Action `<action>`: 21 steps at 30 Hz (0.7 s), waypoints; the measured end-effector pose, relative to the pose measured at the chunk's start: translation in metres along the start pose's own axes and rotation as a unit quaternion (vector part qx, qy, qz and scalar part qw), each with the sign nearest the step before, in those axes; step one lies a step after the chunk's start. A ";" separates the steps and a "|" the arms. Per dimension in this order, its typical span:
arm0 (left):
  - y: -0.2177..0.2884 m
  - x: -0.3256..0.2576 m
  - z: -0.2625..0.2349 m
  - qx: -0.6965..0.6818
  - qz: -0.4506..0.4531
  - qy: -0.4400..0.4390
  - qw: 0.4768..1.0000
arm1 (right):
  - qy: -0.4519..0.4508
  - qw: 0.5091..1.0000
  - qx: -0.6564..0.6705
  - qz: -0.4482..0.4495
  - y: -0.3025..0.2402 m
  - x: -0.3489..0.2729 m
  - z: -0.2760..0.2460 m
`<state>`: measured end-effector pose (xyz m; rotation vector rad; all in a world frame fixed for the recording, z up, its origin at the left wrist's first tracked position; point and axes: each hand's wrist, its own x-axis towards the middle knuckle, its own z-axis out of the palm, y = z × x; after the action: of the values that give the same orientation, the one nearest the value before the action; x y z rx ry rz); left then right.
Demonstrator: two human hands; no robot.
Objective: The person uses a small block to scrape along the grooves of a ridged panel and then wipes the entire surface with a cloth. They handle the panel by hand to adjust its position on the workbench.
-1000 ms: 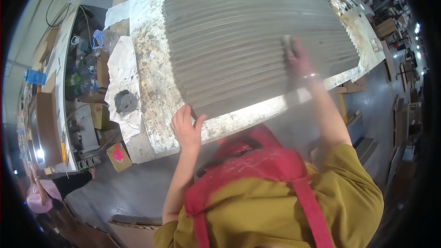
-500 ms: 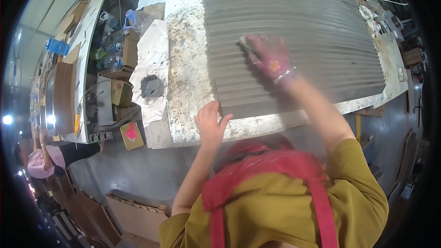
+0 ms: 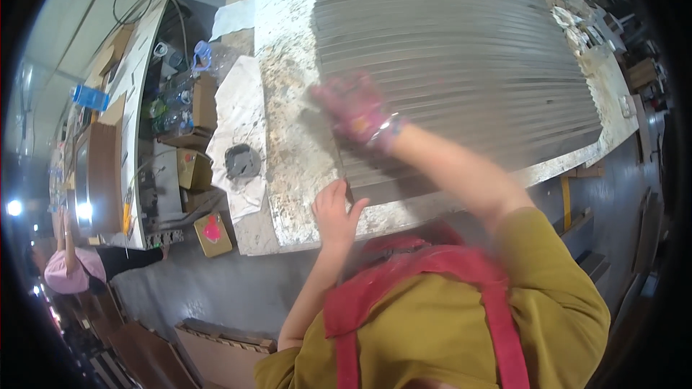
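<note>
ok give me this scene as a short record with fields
left hand: bare, open, at the near left corner of the grey ridged panel
right hand: in a pink glove, blurred, across the panel's left edge; grip unclear
under panel: stained white board
left of board: white sheet
co-worker: far left

The striped panel (image 3: 461, 50) is grey, the glove (image 3: 357, 109) pink, the board (image 3: 288, 119) mottled white.
</note>
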<state>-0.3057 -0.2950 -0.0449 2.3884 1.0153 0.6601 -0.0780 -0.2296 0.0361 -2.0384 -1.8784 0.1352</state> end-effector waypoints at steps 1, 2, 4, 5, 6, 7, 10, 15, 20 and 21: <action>-0.002 -0.002 -0.001 -0.001 0.005 -0.004 1.000 | 0.067 0.998 0.001 -0.016 -0.009 0.008 0.010; -0.003 -0.003 -0.002 -0.003 0.001 0.002 1.000 | 0.135 0.990 -0.003 -0.033 -0.014 0.016 0.016; -0.008 -0.005 -0.005 -0.004 -0.012 0.012 1.000 | -0.032 0.998 0.014 0.058 0.020 -0.003 -0.029; -0.004 -0.004 -0.005 -0.007 -0.007 0.011 1.000 | 0.134 0.988 -0.070 0.040 0.086 -0.022 -0.001; 0.000 -0.002 -0.007 -0.009 -0.006 0.005 1.000 | 0.149 0.980 -0.089 0.101 0.130 -0.041 -0.009; 0.001 -0.002 -0.007 -0.008 -0.011 0.002 1.000 | 0.141 0.971 -0.089 0.170 0.157 -0.053 -0.031; 0.001 -0.001 -0.006 0.000 -0.009 -0.007 1.000 | 0.217 0.958 -0.125 0.136 0.146 -0.042 -0.042; 0.005 0.003 -0.010 0.002 0.009 -0.008 1.000 | -0.053 0.961 0.236 0.135 0.007 0.035 0.004; 0.001 0.000 -0.014 -0.001 -0.002 -0.012 1.000 | 0.087 0.988 -0.094 0.091 0.076 0.021 -0.017; 0.001 0.000 -0.013 -0.003 -0.001 -0.014 1.000 | 0.005 0.986 -0.078 0.149 0.090 0.025 -0.030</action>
<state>-0.3125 -0.2926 -0.0336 2.3843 1.0039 0.6267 0.0194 -0.2152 0.0388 -2.4123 -1.6103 0.0549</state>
